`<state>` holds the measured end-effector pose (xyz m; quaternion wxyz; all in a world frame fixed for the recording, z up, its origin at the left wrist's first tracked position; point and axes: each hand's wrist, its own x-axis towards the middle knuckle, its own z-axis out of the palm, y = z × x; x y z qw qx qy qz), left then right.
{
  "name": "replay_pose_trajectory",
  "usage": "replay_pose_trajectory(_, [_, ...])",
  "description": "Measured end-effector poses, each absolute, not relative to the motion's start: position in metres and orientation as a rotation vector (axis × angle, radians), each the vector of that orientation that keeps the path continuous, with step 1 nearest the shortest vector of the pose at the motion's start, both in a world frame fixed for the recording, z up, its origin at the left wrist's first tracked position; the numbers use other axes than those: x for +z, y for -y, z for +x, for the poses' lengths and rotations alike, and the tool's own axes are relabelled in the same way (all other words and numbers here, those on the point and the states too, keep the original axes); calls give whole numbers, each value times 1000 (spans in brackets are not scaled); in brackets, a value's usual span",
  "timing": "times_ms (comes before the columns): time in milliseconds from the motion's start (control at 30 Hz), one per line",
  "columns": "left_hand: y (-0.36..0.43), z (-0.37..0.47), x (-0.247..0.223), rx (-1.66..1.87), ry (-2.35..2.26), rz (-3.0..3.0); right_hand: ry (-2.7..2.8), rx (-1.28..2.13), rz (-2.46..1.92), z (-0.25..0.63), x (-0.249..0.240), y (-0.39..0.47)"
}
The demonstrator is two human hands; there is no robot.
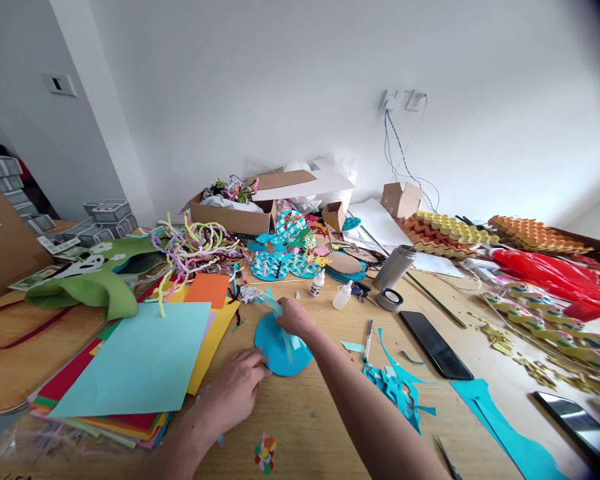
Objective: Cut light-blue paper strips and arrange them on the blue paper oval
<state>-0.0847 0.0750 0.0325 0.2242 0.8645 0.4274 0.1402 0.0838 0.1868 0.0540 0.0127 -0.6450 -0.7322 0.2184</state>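
A round blue paper disc (275,360) lies flat on the wooden table in front of me. My left hand (239,383) has its fingers bent together at the disc's left edge, gripping it there. Over the disc's upper part, my right hand (294,316) is closed on a light blue paper strip (271,301), whose end sticks out past the fingers; its fingertips are partly hidden. A pale strip (287,347) and a small light piece (296,342) lie on the disc's surface.
Left is a stack of coloured paper (135,360); behind stand small glue bottles (317,285), a tape roll (390,299) and a metal flask (395,267). Blue paper scraps (395,393), a phone (435,343) and scissors (447,459) lie right. Coloured paper dots (265,453) lie near me.
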Motion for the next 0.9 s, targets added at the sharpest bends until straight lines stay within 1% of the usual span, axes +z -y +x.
replay_pose_trajectory(167, [-73,-84,39,407,-1148,2381,2463,831,-1863,139,71,-186])
replay_pose_trajectory(333, [-70,-84,44,377,-1130,2370,2469,826,-1944,174,68,-192])
replay_pose_trajectory(567, [-67,-86,38,326,-1146,2295,2439,737,-1981,174,52,-197])
replay_pose_trajectory(767, [-72,-84,38,534,-1172,2323,2439,676,-1858,166,50,-187])
replay_pose_trajectory(900, [-75,-88,30,482,-1291,2426,2385,589,-1827,166,56,-188])
